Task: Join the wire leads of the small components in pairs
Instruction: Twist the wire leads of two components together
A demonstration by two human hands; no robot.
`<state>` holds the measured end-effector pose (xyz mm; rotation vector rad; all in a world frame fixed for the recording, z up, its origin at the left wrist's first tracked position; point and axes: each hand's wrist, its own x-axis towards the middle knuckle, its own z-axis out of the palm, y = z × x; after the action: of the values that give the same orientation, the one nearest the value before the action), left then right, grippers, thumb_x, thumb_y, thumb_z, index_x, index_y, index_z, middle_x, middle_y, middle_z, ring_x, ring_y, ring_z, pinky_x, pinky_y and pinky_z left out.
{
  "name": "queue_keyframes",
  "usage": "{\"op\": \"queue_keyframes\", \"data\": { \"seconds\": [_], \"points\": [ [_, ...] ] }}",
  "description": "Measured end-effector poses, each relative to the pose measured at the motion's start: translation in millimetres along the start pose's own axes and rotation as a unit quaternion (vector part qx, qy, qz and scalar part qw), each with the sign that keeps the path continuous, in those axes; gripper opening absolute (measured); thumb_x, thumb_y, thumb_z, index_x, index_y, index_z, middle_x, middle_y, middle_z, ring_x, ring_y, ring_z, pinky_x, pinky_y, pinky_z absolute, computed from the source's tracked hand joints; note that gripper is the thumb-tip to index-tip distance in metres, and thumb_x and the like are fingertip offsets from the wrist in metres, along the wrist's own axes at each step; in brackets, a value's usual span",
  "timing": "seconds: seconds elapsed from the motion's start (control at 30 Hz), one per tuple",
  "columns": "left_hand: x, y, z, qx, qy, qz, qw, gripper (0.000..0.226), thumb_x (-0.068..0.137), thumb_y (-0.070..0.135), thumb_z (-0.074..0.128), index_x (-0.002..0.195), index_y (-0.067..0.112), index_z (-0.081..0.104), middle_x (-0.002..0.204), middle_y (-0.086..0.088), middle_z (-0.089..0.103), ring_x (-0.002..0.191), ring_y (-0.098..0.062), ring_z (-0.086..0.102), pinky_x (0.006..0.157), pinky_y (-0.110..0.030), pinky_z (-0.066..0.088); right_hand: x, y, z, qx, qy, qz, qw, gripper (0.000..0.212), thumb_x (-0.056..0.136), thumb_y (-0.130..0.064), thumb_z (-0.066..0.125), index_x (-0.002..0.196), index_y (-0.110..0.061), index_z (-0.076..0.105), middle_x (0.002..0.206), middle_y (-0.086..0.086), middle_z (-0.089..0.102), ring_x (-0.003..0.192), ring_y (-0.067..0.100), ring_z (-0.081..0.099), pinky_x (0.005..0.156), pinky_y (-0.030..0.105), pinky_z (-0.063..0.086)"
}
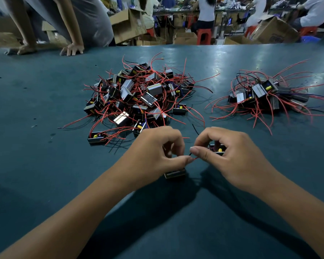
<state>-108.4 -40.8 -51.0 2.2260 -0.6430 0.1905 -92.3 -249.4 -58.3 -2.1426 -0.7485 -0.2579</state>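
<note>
My left hand [157, 152] and my right hand [230, 152] meet over the green table, fingertips almost touching. Between them they pinch thin red and black wire leads [193, 157]. A small black component [175, 173] hangs under my left hand, mostly hidden by it. Inside the curled fingers of my right hand sits a second black component [217, 148] with a yellow part. A large pile of such components [137, 96] with red and black leads lies beyond my hands. To the right, a smaller pile [266, 94] spreads its leads outward.
The green table [45, 113] runs to a far edge. Another person leans on it at the far left, one hand [72, 49] flat on the surface. A loose component [97, 137] lies left of my hands. Cardboard boxes, red stools and seated workers fill the background.
</note>
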Motion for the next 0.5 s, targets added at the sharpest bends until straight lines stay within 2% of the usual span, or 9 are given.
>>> {"op": "queue_keyframes", "data": {
  "seconds": [0.1, 0.2, 0.37, 0.43, 0.5],
  "points": [
    [-1, -3, -2, -0.081, -0.057, -0.028, 0.995, 0.014, 0.082, 0.023, 0.083, 0.078, 0.017, 0.071, 0.061, -0.001, 0.059, 0.054, -0.009, 0.049, 0.052, -0.026, 0.039, 1, 4, 1, 0.016, 0.01, 0.013, 1.0, 0.014, 0.086, -0.041, 0.07, 0.076, -0.031, 0.065, 0.075, -0.017, 0.064, 0.055, 0.012, 0.05, 0.053, 0.014, 0.037],
    [-2, -4, 4, -0.053, -0.06, -0.019, 0.997, 0.007, 0.082, 0.021, 0.082, 0.085, 0.018, 0.076, 0.066, -0.004, 0.066, 0.057, -0.019, 0.059, 0.055, -0.034, 0.047, 0, 6, 2, 0.025, 0.014, 0.014, 0.999, 0.014, 0.086, -0.036, 0.072, 0.075, -0.032, 0.065, 0.071, -0.019, 0.062, 0.051, 0.006, 0.047, 0.051, 0.01, 0.033],
    [-2, -7, 8, -0.034, -0.044, -0.026, 0.998, 0.014, 0.082, 0.02, 0.082, 0.08, 0.015, 0.069, 0.061, 0.002, 0.068, 0.052, -0.011, 0.062, 0.052, -0.03, 0.05, -1, 5, 1, 0.039, 0.028, 0.013, 0.999, 0.013, 0.087, -0.03, 0.073, 0.076, -0.028, 0.067, 0.071, -0.017, 0.063, 0.06, -0.002, 0.055, 0.054, 0.005, 0.033],
    [-1, -8, 11, -0.026, -0.035, -0.029, 0.999, 0.018, 0.082, 0.02, 0.083, 0.078, 0.015, 0.066, 0.06, 0.003, 0.067, 0.052, -0.009, 0.061, 0.051, -0.029, 0.049, -2, 6, 0, 0.04, 0.028, 0.014, 0.999, 0.013, 0.087, -0.034, 0.072, 0.076, -0.028, 0.067, 0.074, -0.015, 0.064, 0.061, -0.001, 0.055, 0.055, 0.006, 0.034],
    [0, -9, 13, -0.018, -0.025, -0.032, 0.999, 0.019, 0.081, 0.02, 0.083, 0.078, 0.016, 0.065, 0.058, 0.006, 0.065, 0.05, -0.005, 0.058, 0.051, -0.02, 0.043, -1, 6, -1, 0.042, 0.025, 0.015, 0.999, 0.015, 0.087, -0.041, 0.069, 0.077, -0.03, 0.067, 0.077, -0.013, 0.065, 0.06, 0.005, 0.053, 0.054, 0.01, 0.035]
  ]
}}
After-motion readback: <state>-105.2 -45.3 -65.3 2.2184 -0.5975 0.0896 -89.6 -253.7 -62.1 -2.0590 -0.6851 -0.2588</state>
